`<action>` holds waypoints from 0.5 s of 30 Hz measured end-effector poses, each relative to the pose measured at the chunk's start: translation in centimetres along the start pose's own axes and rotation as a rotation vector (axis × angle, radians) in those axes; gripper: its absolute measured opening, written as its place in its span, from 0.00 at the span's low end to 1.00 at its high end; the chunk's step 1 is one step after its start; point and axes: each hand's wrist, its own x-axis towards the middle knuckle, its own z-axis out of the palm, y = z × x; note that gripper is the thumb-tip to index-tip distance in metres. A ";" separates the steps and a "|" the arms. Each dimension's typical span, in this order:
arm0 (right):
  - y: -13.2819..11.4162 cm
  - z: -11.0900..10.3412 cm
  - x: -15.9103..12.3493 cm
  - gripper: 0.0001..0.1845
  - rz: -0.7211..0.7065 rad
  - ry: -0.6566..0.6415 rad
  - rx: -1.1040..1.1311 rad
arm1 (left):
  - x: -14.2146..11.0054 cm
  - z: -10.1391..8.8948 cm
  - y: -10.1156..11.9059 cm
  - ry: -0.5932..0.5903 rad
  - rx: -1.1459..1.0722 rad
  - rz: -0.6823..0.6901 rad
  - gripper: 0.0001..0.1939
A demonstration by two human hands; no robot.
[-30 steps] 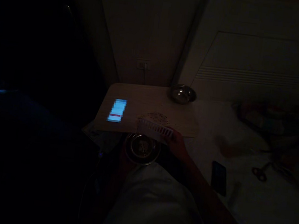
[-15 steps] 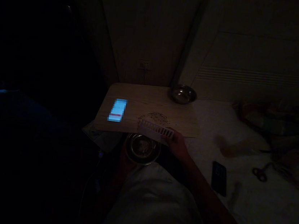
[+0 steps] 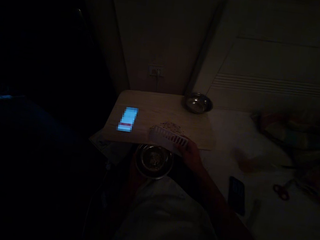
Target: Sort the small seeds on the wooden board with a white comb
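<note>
Gripping a metal bowl (image 3: 168,163), left fingers (image 3: 136,172) dim in shadow.

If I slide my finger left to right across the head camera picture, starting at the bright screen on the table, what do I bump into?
Bright screen → near metal bowl → far metal bowl → dark phone → scissors.

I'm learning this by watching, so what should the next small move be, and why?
Probably draw the white slotted piece in the right hand through the dark specks toward the table's near edge: they lie scattered just beyond it, and the left hand seems to hold a metal bowl below that edge.
</note>
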 end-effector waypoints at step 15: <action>-0.5 0.6 0.1 0.13 -0.026 0.065 0.003 | -0.6 -0.1 -0.1 0.043 0.026 0.045 0.24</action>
